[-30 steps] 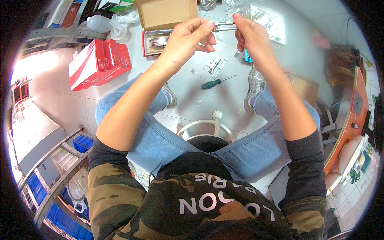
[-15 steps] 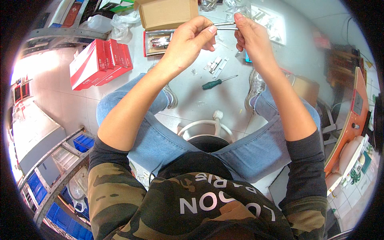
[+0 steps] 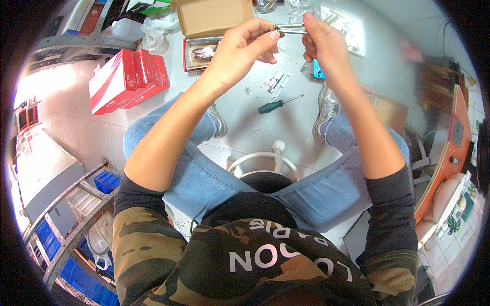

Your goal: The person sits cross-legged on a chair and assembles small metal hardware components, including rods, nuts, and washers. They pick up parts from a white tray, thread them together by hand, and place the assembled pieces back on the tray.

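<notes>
Moved since the earlier frame: right hand, slightly up and to the right; the pair of slim metal rods, slightly higher with it. Screwdriver and boxes: no clear change.

Left hand: narrow, thumb and fingers pinching the rods' left ends. Right hand: narrow, thumb over the rods' right ends. Rods: top centre of the frame, raised above the floor, spanning both hands, roughly level. Exact contact at the fingertips: too small to tell.

Risk, as judged: a rod may slip and drop, the metal being thin and held only near its ends; a fallen one could get lost among the loose metal parts. Uneven pull between the hands might bend the pair.

Surface: pale tiled floor; on it, upper centre, the loose parts and a green-handled screwdriver.

Room: open cardboard box, top centre; red-and-white boxes, upper left; metal rack with blue bins, lower left; orange board, right edge.
</notes>
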Demonstrator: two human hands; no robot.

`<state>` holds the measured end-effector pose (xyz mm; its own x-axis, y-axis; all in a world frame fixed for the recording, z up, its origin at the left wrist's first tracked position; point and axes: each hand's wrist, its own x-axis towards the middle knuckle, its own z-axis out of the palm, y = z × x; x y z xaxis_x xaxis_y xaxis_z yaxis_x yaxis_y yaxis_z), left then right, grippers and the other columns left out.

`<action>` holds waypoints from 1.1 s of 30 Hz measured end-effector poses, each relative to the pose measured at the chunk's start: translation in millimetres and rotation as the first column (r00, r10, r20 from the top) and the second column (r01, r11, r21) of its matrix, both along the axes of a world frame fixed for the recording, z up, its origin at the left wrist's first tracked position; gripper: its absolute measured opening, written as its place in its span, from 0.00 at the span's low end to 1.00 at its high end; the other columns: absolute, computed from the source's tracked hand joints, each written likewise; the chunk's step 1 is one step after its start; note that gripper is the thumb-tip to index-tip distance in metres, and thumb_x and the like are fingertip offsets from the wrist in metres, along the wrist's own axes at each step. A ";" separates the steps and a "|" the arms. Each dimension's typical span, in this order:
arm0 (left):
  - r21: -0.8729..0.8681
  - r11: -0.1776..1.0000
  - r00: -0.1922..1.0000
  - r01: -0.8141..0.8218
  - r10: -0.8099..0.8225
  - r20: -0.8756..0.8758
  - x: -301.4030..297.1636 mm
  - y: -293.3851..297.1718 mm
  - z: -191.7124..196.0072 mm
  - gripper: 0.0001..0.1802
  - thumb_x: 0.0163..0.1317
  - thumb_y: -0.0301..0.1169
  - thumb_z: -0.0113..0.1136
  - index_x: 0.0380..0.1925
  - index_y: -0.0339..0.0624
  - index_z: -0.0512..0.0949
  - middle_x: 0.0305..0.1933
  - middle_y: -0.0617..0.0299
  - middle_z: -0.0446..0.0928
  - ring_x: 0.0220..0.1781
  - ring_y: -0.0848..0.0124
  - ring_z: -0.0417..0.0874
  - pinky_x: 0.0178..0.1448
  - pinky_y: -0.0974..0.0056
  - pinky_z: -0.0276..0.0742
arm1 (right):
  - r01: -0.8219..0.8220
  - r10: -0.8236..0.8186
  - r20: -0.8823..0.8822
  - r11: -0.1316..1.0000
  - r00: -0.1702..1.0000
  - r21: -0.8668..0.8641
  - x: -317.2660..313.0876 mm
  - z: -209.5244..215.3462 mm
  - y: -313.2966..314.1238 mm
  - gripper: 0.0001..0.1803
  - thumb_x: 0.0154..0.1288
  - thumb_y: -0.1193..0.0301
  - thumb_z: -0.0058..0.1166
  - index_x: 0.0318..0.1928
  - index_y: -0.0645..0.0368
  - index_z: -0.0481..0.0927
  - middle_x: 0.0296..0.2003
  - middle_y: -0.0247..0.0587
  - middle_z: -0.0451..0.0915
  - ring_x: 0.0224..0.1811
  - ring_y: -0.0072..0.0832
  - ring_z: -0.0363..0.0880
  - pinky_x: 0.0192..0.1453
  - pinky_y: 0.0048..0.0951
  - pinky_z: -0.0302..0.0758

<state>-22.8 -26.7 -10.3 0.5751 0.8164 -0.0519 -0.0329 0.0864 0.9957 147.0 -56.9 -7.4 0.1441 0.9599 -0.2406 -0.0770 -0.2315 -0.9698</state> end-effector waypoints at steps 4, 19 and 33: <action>-0.102 0.995 1.000 -0.009 0.012 0.025 -1.4 2.3 -0.6 0.17 0.60 0.39 0.48 0.34 0.33 0.72 0.25 0.61 0.73 0.27 0.74 0.76 0.34 0.71 0.75 | -0.018 0.018 -0.005 1.000 1.000 0.016 -0.1 -0.4 -0.2 0.21 0.61 0.53 0.45 0.19 0.55 0.65 0.15 0.27 0.60 0.17 0.15 0.56 0.20 0.18 0.58; -0.045 0.999 1.000 -0.021 0.020 -0.019 -2.7 3.7 -3.3 0.14 0.62 0.37 0.46 0.35 0.36 0.71 0.29 0.61 0.74 0.30 0.74 0.77 0.37 0.68 0.77 | -0.048 0.042 0.101 0.998 0.994 0.048 -0.5 -2.3 -1.9 0.21 0.62 0.54 0.44 0.21 0.57 0.67 0.14 0.26 0.60 0.16 0.14 0.57 0.20 0.18 0.58; -0.081 0.995 0.998 -0.054 0.052 -0.026 -1.9 2.6 -3.3 0.15 0.61 0.38 0.48 0.32 0.33 0.72 0.25 0.61 0.73 0.27 0.75 0.76 0.34 0.71 0.75 | -0.059 0.053 0.097 0.996 0.994 0.070 -1.2 -2.8 -1.8 0.20 0.62 0.55 0.44 0.22 0.58 0.69 0.14 0.26 0.61 0.16 0.14 0.57 0.20 0.17 0.58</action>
<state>-24.7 -24.1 -13.6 0.5291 0.8381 -0.1327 -0.0159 0.1662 0.9860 145.8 -58.7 -10.2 0.1085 0.9815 -0.1580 0.0273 -0.1618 -0.9864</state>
